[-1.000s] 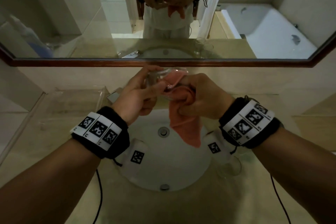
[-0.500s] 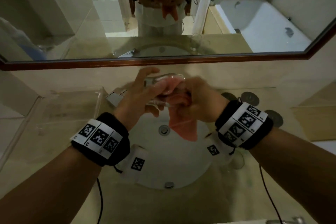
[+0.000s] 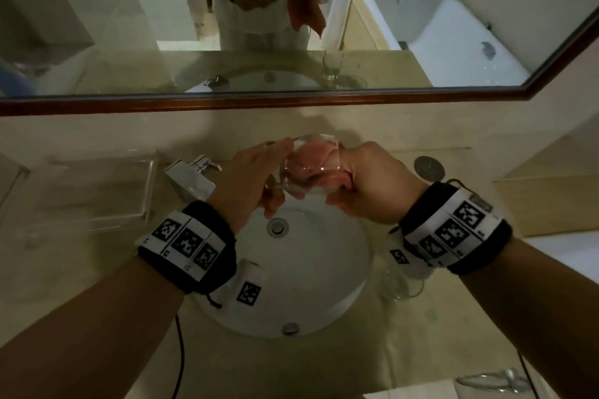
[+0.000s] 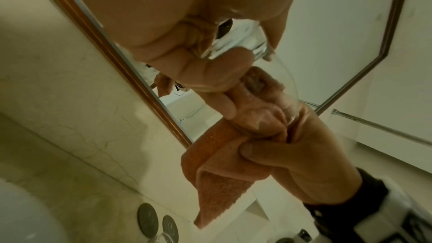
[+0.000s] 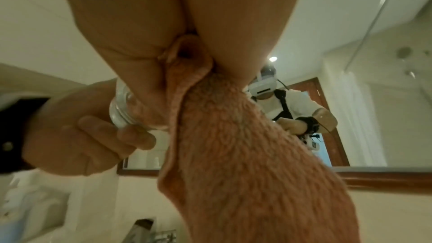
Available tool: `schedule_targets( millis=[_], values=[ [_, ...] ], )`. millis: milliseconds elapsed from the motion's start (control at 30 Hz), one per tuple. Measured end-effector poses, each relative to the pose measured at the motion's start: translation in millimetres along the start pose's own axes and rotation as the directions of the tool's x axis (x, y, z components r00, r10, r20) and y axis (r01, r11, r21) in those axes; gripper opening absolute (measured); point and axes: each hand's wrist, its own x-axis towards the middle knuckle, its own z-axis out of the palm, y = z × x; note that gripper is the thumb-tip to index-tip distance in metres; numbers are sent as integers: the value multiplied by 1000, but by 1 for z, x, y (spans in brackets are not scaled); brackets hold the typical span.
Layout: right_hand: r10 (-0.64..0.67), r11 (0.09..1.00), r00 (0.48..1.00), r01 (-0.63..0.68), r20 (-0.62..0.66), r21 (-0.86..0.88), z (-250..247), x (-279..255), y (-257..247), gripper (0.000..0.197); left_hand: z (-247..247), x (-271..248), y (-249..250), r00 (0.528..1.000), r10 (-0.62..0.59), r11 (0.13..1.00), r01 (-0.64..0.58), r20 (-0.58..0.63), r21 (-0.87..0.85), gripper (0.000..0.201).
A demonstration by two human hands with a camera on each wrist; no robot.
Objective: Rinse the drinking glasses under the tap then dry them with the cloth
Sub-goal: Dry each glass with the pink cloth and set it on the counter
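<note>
Here two hands (image 3: 246, 178) (image 3: 372, 185) hold one glass (image 3: 311, 168), one cloth (image 5: 245, 154) inside.

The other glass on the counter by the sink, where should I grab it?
Take the spare glass around its side wall, coming down from above and a little from the right. It seems to stand upright beside the sink, partly hidden under the right hand's wristband, so the right side looks freest. Keep the grip gentle; clear glass may be wet.

Bare forearms, black wristbands (image 3: 191, 246) with white square-code marker strips, thin black cables (image 3: 180, 356) trailing beneath
</note>
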Motion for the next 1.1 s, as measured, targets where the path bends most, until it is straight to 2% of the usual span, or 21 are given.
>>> schedule_targets(
  millis=[67, 167, 267, 367, 467, 567, 667, 833, 967, 1100],
  values=[
    [-78, 993, 996, 74, -34, -90, 1, -4, 8, 32, 9, 8, -2, 999, -38, 999, 38, -14, 17, 56],
    [-108, 994, 979, 104, -175, -28, -13, -19, 29, 34, 28, 24, -1, 996, -70, 997, 67, -55, -42, 48],
    [75, 982, 945, -13, -319, 190, -41, -36, 63, 43, 53, 46, -2, 986, -110, 988, 95, -126, -118, 27],
    [278, 882, 876, -71, -393, 465, -73, -57, 100, 53, 81, 75, -11, 978, -95, 994, 83, -185, -71, 12],
    [381, 850, 818, -128, -431, 510, -101, -81, 129, 58, 111, 101, -24, 983, -51, 996, 64, -178, 65, 22],
    [447, 841, 746, -161, -494, 517, -119, -101, 162, 54, 141, 127, -36, 990, -25, 957, 63, -137, 281, 33],
    [489, 804, 720, -153, -492, 574, -127, -117, 193, 54, 163, 155, -48, 995, -32, 853, 74, -90, 516, 40],
    [543, 734, 714, -149, -441, 662, -126, -141, 230, 57, 198, 198, -64, 995, -95, 525, 43, 9, 850, 49],
    [571, 718, 691, -158, -443, 678, -118, -155, 249, 52, 218, 233, -83, 988, -154, 336, 22, 32, 942, 54],
    [562, 775, 672, -224, -482, 590, -111, -166, 260, 52, 231, 260, -97, 977, -212, 224, 15, 34, 975, 56]
  ],
)
